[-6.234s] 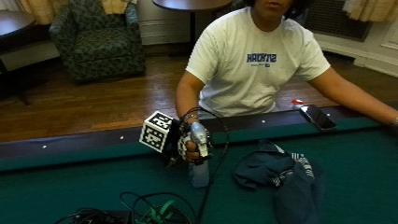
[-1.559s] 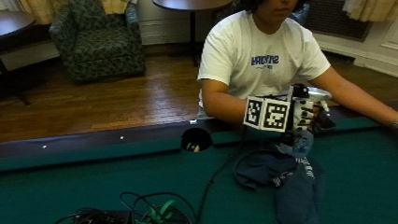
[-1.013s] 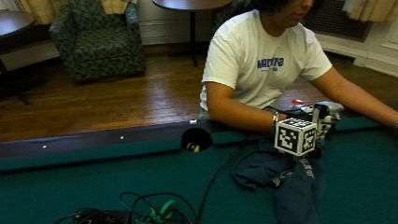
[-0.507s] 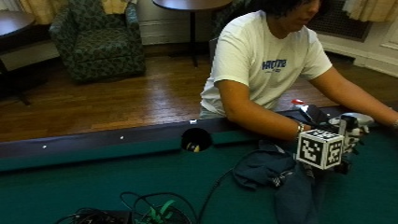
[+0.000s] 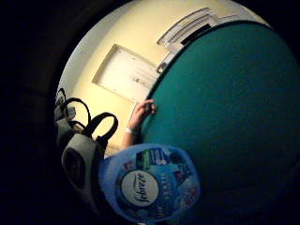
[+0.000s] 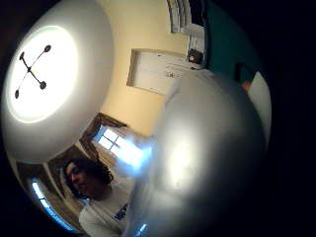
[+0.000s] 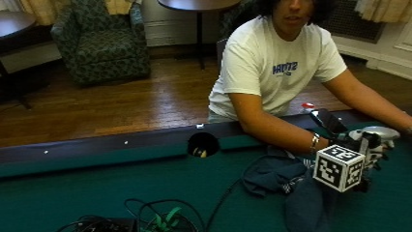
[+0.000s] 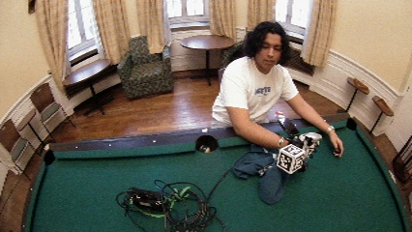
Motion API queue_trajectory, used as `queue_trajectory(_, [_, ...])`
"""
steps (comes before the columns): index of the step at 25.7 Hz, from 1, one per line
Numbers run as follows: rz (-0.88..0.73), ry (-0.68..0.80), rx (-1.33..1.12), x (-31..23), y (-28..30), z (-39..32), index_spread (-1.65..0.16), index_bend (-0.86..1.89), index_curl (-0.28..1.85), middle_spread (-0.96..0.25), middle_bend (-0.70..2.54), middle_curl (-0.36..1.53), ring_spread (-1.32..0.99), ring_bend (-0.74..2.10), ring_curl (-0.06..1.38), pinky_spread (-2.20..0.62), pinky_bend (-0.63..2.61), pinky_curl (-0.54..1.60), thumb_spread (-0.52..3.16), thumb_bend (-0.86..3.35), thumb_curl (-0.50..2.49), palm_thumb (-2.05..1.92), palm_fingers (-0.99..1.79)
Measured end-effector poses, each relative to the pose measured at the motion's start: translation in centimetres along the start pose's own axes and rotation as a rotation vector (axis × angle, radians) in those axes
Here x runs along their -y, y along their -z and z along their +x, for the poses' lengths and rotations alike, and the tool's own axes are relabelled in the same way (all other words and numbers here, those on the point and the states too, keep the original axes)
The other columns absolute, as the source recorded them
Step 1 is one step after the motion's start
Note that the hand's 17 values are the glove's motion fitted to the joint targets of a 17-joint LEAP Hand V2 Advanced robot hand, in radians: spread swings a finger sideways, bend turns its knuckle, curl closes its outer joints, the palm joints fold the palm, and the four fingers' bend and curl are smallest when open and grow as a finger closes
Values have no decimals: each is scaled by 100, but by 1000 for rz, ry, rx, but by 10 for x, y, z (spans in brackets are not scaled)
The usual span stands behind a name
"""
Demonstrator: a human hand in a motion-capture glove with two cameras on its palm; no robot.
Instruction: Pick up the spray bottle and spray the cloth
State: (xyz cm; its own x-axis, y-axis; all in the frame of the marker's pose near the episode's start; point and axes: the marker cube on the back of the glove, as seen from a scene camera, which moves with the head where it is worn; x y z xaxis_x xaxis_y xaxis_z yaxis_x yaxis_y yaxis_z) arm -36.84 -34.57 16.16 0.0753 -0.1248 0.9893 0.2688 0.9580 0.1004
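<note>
A dark blue cloth (image 7: 283,176) lies crumpled on the green felt in front of the person. My gloved right hand (image 7: 372,153) grips a spray bottle (image 7: 378,133) with a silver-white head, held upright just right of the cloth. In the wide view the hand (image 8: 302,146) and bottle (image 8: 311,138) stand beside the cloth (image 8: 257,166). The bottle's blue Febreze label (image 5: 147,185) fills the little finger side palm view. Its pale head (image 6: 207,163) fills the thumb side view. Whether the bottle's base touches the felt is hidden.
The pool table's dark rail (image 7: 96,147) with a pocket (image 7: 203,144) runs in front of the person. A phone (image 7: 328,121) lies on the rail. A tangle of cables (image 7: 151,220) sits on the near felt. The person's bare hand (image 8: 336,148) rests on the felt to the right.
My hand has carried the bottle from left of the cloth, across over it, and down to its right side. The cloth has not moved.
</note>
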Motion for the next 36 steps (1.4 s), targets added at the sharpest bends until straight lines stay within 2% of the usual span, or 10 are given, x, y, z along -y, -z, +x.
queue_trajectory(8, [-78, -16, -9, -6, -3, 4, -27, 32, 61, -22, 66, 55, -21, 76, 49, -33, 47, 42, 27, -4, 83, 91, 135])
queue_trajectory(15, [-199, -75, -84, -17, -1, 2, -28, 16, 56, -21, 62, 53, -19, 75, 48, -31, 51, 42, 44, -5, 79, 85, 129])
queue_trajectory(20, [-296, -119, -178, -33, 25, -7, -32, 16, 52, -22, 57, 50, -17, 62, 44, -14, 31, 38, 67, -6, 71, 77, 95])
queue_trajectory(26, [-477, -93, -437, -69, 77, -11, -35, 6, 45, -20, 38, 44, -15, 59, 43, -3, 34, 38, 82, -6, 62, 69, 78])
queue_trajectory(28, [-468, -61, -530, -77, 92, -19, -36, 5, 42, -18, 32, 42, -14, 59, 42, 1, 36, 39, 85, -7, 59, 64, 71])
queue_trajectory(32, [-329, 15, -720, -79, 113, -41, -38, 7, 37, -16, 27, 40, -12, 57, 41, 7, 36, 38, 89, -6, 54, 58, 65])
queue_trajectory(36, [-321, 49, -883, -91, 132, -59, -39, 8, 33, -16, 24, 39, -12, 54, 39, 11, 36, 37, 92, -5, 50, 54, 61])
